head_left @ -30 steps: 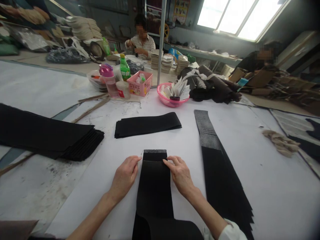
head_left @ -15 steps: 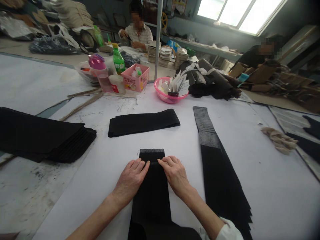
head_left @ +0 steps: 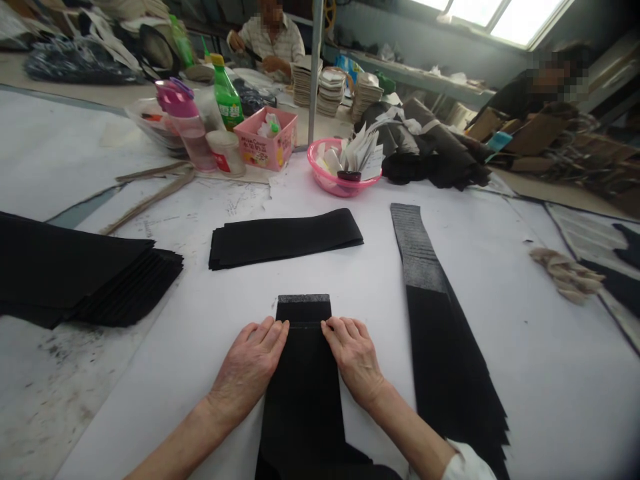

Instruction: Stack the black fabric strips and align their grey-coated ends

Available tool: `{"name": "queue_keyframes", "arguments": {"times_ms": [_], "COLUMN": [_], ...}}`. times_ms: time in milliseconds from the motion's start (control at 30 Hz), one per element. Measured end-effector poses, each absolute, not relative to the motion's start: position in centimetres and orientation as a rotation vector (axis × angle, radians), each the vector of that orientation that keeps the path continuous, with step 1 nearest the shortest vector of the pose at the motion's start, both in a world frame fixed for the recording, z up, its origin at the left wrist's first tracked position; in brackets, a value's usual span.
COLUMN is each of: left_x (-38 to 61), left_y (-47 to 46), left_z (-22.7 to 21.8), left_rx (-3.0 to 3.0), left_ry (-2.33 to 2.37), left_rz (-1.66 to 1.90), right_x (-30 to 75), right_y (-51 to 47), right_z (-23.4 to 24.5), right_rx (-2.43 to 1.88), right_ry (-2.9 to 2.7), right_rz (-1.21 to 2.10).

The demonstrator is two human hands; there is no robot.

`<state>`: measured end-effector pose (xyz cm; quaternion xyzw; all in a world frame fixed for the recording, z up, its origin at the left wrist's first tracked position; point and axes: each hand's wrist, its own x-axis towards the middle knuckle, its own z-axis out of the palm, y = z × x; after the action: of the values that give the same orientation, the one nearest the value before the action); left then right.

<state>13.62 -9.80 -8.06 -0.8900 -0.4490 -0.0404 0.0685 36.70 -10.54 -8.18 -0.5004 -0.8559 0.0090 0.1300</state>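
Observation:
A black sheet-like strip (head_left: pixel 304 400) lies lengthwise in front of me on the white-covered table. At its far edge is another black piece (head_left: pixel 303 311) with a grey speckled end band, and a thin seam line crosses where the two meet. My left hand (head_left: pixel 253 363) is closed at the left end of this seam, thumb and fingers pinched on the strip's edge. At the right end my right hand (head_left: pixel 357 360) pinches the same edge, fingers together. The near end of the strip runs out of view at the bottom.
A folded black stack (head_left: pixel 285 240) lies beyond my hands. Fanned black strips (head_left: pixel 445 353) are to the right, a thick black pile (head_left: pixel 75 267) to the left. Farther back stand a pink basin (head_left: pixel 345 189), a pink box (head_left: pixel 265 150) and a green bottle (head_left: pixel 227 100). Two people sit beyond.
My hands have slid apart along the seam, the left one outward to the left and the right one outward to the right. The view has shifted slightly.

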Motion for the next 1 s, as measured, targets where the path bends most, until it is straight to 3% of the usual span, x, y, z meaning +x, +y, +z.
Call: {"name": "queue_keyframes", "arguments": {"times_ms": [167,500,667,1000], "left_x": [13.4,13.1,13.3,14.6], "left_y": [-10.1,-10.1,-9.0,-9.3], "left_z": [-8.7,-9.2,-7.2,-1.6], "left_rx": [-2.647,-2.75,-2.769,-3.183], "left_ry": [-1.392,-1.582,-1.885,-2.053], "left_rz": [-0.204,-0.624,-1.061,-1.322], "right_x": [36.9,34.1,34.4,35.9], "right_y": [-9.4,-4.3,-5.5,-8.3], "right_z": [-6.9,-4.3,-3.1,0.8], "right_rx": [-1.598,-1.818,-1.678,-1.418], "right_ry": [-2.411,-2.401,-2.38,-2.213], "right_rz": [0.144,0.735,0.797,0.837]}}
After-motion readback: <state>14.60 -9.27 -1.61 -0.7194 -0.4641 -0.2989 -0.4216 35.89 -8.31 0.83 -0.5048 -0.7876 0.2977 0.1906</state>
